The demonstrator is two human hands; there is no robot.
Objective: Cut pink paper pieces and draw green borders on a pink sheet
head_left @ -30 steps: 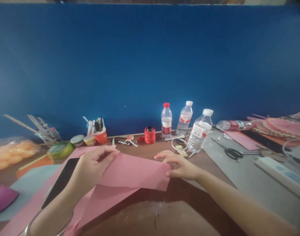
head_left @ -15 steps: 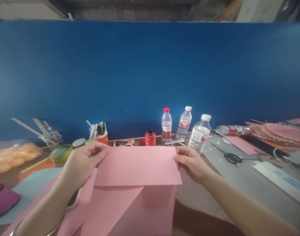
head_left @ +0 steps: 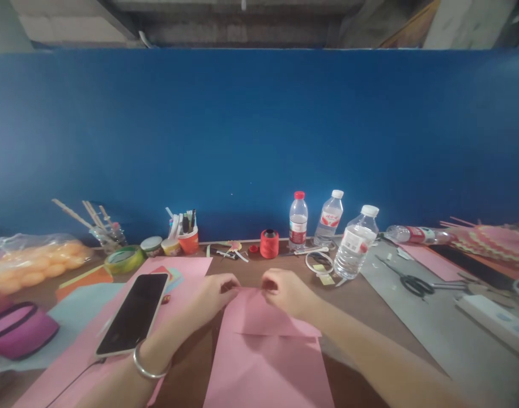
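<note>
A sheet of pink paper (head_left: 268, 368) lies on the brown table in front of me, its far part folded over toward me as a flap. My left hand (head_left: 215, 294) is closed at the far left corner of the fold, thumb and fingertips together on the paper. Close by, my right hand (head_left: 289, 292) has its fingers curled down and pressed on the far folded edge, right of the middle. The fingertips of both hands are partly hidden. A phone (head_left: 134, 314) rests on another pink sheet (head_left: 191, 272) beside my left forearm.
Behind the paper stand a red thread spool (head_left: 269, 245), a cup of pens (head_left: 188, 241) and three upright bottles, one a red-capped bottle (head_left: 298, 224). Scissors (head_left: 412, 283) and a white power strip (head_left: 495, 323) lie right. Green tape (head_left: 124, 259) is left; a blue partition (head_left: 259, 136) rises behind.
Both hands have lowered the folded pink paper from a raised position onto the table. They have moved closer together along its far edge. The phone has come fully into view.
</note>
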